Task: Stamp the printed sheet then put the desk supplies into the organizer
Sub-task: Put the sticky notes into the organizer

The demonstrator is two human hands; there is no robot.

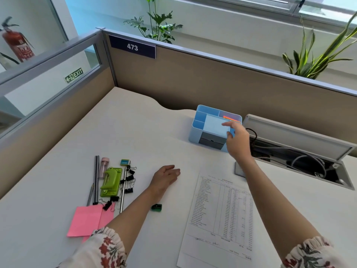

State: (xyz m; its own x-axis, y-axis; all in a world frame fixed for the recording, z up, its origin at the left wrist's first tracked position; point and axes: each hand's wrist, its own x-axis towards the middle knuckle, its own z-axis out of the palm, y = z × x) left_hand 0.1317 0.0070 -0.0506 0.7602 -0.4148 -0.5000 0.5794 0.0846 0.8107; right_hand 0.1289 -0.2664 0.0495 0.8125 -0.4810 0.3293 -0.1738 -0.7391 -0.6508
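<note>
The blue organizer [195, 130] with a grey drawer stands at the back of the desk. My right hand [238, 141] hovers at its front right corner, index finger over the wide front compartment and thumb by the front wall, with nothing visible in it. Something orange-red [230, 118] lies in the back right compartment. The printed sheet [218, 219] lies near the front edge under my right forearm. My left hand [164, 177] rests flat on the desk. To its left lie a green hole punch [111, 183], binder clips [129, 179], pencils [95, 180], an eraser box [125, 162] and pink notes [87, 221].
A green sharpener [156, 207] sits by my left forearm. A pink bottle [103, 166] lies beside the punch. A grey flat object [239, 170] is partly hidden by my right arm. An open cable tray [301, 159] is at the right. Partition walls [193, 80] close off the back and left.
</note>
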